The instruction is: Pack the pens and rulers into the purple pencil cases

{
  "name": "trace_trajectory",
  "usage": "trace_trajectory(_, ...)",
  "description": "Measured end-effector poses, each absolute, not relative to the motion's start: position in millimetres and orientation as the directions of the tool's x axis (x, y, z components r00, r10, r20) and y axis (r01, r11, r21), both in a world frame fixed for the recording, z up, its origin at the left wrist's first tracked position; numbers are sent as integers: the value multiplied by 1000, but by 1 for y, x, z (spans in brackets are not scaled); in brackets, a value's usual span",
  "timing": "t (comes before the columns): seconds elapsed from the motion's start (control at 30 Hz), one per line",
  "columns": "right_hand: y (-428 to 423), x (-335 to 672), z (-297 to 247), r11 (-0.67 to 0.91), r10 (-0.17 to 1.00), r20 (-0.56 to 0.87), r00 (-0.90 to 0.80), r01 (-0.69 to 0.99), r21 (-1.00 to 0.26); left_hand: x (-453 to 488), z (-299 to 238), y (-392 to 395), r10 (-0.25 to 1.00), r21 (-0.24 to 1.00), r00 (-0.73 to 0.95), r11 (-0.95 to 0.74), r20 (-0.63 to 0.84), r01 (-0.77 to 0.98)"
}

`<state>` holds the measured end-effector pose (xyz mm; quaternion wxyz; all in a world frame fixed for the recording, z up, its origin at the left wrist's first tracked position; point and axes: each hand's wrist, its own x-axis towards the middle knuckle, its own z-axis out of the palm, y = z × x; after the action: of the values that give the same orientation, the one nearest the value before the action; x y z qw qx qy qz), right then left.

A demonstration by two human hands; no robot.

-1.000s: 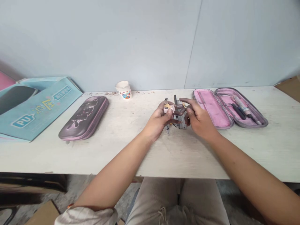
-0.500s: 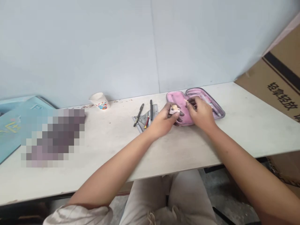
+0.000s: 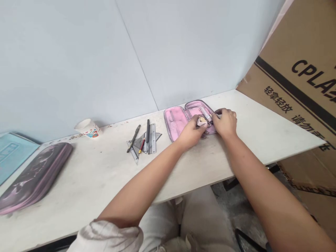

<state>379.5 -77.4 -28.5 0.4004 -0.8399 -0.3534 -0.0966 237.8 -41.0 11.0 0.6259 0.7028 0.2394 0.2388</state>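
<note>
An open pink pencil case [image 3: 175,119] lies on the white table [image 3: 105,175] near the wall. My left hand [image 3: 191,133] rests at its front edge, fingers closed on a small white and tan eraser [image 3: 201,121]. My right hand [image 3: 225,122] sits over the case's right half, fingers curled on something I cannot make out, next to a marker [image 3: 206,114] lying inside. The right half of the case is mostly hidden by my hands.
A ruler, set squares, a pen and a pencil [image 3: 144,140] lie left of the case. A paper cup [image 3: 88,128] stands by the wall. A shut dark purple case [image 3: 34,176] and a blue box [image 3: 12,155] sit far left. Large cardboard boxes [image 3: 296,80] rise at the right.
Both hands moved from the pile of rulers and pens over to the open pink case, carrying the eraser. The view has swung right and the rulers now lie uncovered.
</note>
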Motion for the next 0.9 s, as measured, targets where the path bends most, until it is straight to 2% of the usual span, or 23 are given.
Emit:
trace_trajectory(0.3, -85, 374, -33, -382, 544, 559, 626, 778, -499, 187, 25, -38, 710, 994, 703, -94, 29, 54)
trace_trajectory(0.43, -89, 374, -36, -401, 561, 565, 605, 796, -454, 128, 32, -24, 756, 995, 651, -95, 58, 21)
trace_trajectory(0.57, -83, 368, -33, -364, 591, 590, 551, 834, -415, 51, 39, -2, 852, 992, 517, -119, 77, 47)
trace_trajectory(0.67, -60, 338, -19, -240, 656, 619, 432, 897, -371, -4, 43, 13, 910, 990, 409, -115, 71, 84)
trace_trajectory(0.8, -10, 251, 4, 47, 769, 619, 158, 952, -301, -63, 47, 25, 956, 990, 287, -99, 67, 98)
trace_trajectory(0.9, 29, 171, 16, 266, 790, 610, -64, 932, -248, -100, 48, 30, 966, 989, 247, -100, 72, 105)
